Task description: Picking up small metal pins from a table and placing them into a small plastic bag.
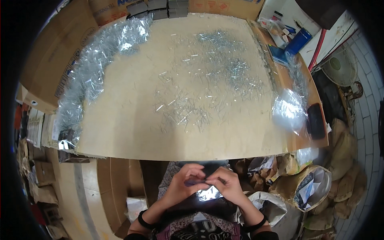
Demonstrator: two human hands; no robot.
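Note:
My left hand [185, 180] and my right hand [228, 183] meet over my lap, just below the near edge of the wooden table [120, 132]. Both pinch a small dark flat piece [199, 182] between the fingertips. Under the hands lies a shiny clear plastic wrapper [209, 194] on a dark box or tray on my lap. Each wrist wears a dark band. On the table, several thin clear plastic strips [208, 80] lie scattered across the middle.
A heap of crumpled clear plastic [94, 68] runs along the table's left edge. A clear bag [289, 110] and a black phone [316, 120] lie at the right. Cardboard boxes stand on the left, a fan [340, 66] on the right, and bags with paper waste [310, 188] by my knee.

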